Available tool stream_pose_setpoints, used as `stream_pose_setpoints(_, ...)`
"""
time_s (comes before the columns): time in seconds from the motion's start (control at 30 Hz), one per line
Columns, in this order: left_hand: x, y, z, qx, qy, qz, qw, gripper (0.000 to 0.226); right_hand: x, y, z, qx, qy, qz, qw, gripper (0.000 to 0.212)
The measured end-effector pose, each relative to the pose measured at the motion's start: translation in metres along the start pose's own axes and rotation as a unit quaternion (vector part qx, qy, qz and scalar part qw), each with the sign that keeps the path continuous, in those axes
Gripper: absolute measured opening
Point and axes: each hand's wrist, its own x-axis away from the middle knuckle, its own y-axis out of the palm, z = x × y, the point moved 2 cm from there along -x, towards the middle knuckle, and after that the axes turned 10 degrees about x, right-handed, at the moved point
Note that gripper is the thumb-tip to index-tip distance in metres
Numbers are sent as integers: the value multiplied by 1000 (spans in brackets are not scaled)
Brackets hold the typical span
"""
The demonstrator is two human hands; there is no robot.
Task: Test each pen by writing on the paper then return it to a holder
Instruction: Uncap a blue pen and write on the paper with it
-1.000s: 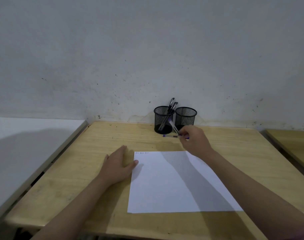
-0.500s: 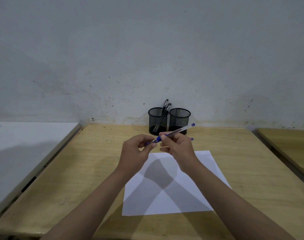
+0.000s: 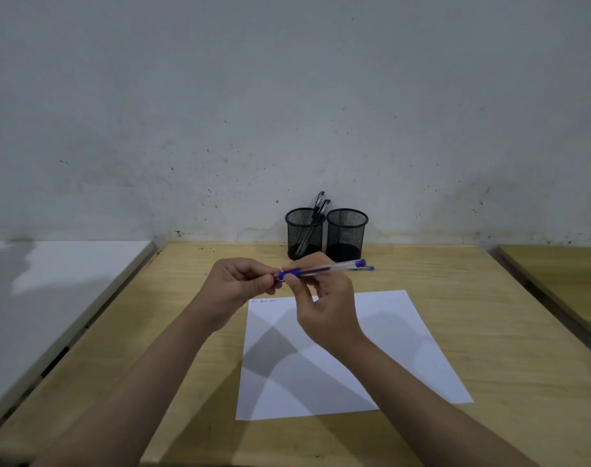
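Note:
A clear pen with blue grip and blue end [image 3: 324, 270] is held level above the desk, over the far edge of the white paper [image 3: 381, 362]. My right hand [image 3: 324, 308] pinches its barrel near the blue grip. My left hand [image 3: 241, 284] pinches the tip end, where the cap would be; the cap itself is hidden by the fingers. A second blue pen [image 3: 366, 268] lies on the desk behind the held one. Two black mesh holders stand at the wall: the left holder [image 3: 304, 235] contains two black pens [image 3: 317, 210], the right holder [image 3: 346, 235] looks empty.
The paper lies on a wooden desk [image 3: 472, 298] and bears a short line of writing at its top left corner [image 3: 264, 301]. A white table [image 3: 51, 284] adjoins on the left, another wooden desk [image 3: 570, 281] on the right. A grey wall stands right behind the holders.
My right hand picked the pen up from near the holders and brought it over the paper. My left hand left the paper's edge and took the pen's tip end.

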Motion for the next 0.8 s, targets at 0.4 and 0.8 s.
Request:
stream_pose_setpoints(0.4, 0, -86, -7, -157, -18, 238, 958, 8, -18, -50, 0, -18, 103, 175, 979, 6)
stream_pose_setpoints(0.8, -25, -72, -66, -358, -104, 255, 892, 12, 9, -13, 33, -13, 259, 123, 958, 20)
